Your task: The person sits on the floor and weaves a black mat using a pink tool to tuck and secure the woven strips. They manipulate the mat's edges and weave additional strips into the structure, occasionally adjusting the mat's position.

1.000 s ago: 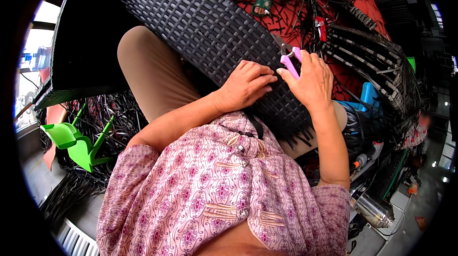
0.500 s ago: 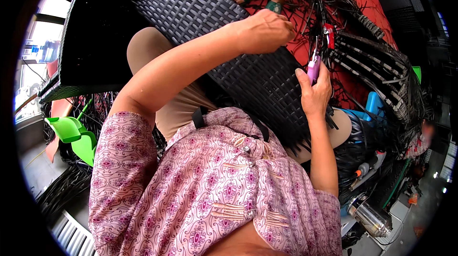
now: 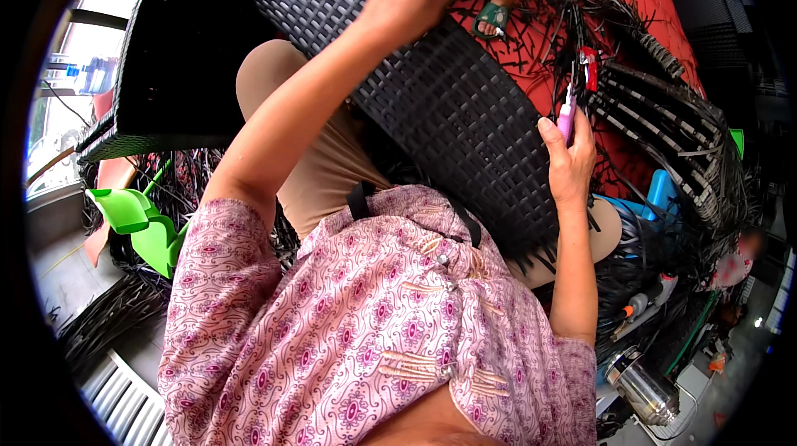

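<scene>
A panel of flat black woven wicker lies slanting across my lap, with loose strand ends at its near right end and its far left end. Over the panel's far edge, my left hand is closed with its fingers curled. What those fingers grip, if anything, is hidden. At the panel's right end, my right hand is wrapped round a purple-handled utility knife, its thin metal end pointing away from me.
A person's foot in a green sandal stands on the red cloth among black strips. Framed wickerwork lies to the right, near a blue plastic thing. A green dustpan is at left, a steel flask at lower right.
My left hand has moved left and farther away along the panel's far edge. The right hand keeps its grip on the knife, and the whole view has shifted slightly.
</scene>
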Demonstrator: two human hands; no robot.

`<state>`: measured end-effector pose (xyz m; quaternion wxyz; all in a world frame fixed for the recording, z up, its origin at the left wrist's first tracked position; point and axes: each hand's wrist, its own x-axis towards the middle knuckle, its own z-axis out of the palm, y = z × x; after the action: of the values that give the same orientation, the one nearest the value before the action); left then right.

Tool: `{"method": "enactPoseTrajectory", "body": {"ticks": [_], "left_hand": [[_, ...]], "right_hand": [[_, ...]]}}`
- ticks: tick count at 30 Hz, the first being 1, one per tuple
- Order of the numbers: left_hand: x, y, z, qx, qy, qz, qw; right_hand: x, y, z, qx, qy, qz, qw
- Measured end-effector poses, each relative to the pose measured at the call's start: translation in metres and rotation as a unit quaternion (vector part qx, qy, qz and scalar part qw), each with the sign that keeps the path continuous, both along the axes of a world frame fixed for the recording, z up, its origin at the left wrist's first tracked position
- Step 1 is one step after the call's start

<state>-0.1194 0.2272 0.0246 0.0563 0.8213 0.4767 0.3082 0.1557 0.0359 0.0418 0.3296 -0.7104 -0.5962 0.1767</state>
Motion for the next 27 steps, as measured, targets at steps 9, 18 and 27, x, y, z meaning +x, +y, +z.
{"method": "enactPoseTrajectory", "body": {"ticks": [9, 18, 27], "left_hand": [[-0.048, -0.053, -0.062, 0.047, -0.140, 0.113, 0.983], [-0.027, -0.038, -0.038, 0.076, 0.007, -0.010, 0.997], [-0.049, -0.043, -0.043, 0.022, -0.075, -0.048, 0.996]], "right_hand": [[-0.030, 0.042, 0.014, -0.014, -0.287, 0.163, 0.944], [-0.057, 0.066, 0.026, -0.030, -0.306, 0.196, 0.931], [-0.071, 0.091, 0.021, -0.012, -0.317, 0.191, 0.929]]}}
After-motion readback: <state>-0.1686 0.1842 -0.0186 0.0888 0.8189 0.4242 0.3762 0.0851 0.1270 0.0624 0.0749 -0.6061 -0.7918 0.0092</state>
